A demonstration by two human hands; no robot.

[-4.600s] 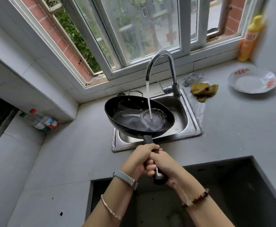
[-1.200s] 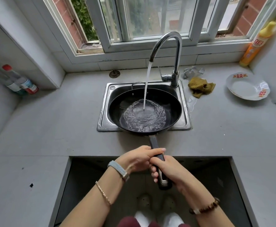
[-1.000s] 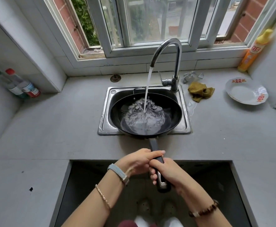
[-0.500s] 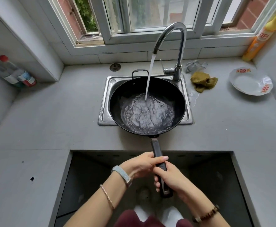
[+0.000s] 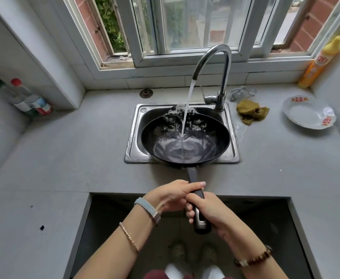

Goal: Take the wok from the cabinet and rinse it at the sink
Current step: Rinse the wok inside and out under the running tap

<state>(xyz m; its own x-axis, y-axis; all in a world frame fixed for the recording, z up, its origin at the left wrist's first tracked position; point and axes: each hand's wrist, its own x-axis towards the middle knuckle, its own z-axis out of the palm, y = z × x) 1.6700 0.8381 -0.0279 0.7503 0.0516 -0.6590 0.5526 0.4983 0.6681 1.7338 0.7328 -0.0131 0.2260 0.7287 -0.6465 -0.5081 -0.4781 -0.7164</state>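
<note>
Both hands wrap the wok (image 5: 185, 141) handle: left hand (image 5: 172, 195) grip ahead, right hand (image 5: 207, 211) behind. Bowl sits straight ahead over the sink (image 5: 137, 137), handle axis running back toward the person.

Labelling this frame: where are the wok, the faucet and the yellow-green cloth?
wok (image 5: 215, 135): head view, inner right wall.
faucet (image 5: 222, 85): head view, upright pipe.
yellow-green cloth (image 5: 250, 112): head view, middle folds.

Black wok (image 5: 205, 137); olive-yellow cloth (image 5: 251, 112); white plate (image 5: 308, 115) with red motifs.
</note>
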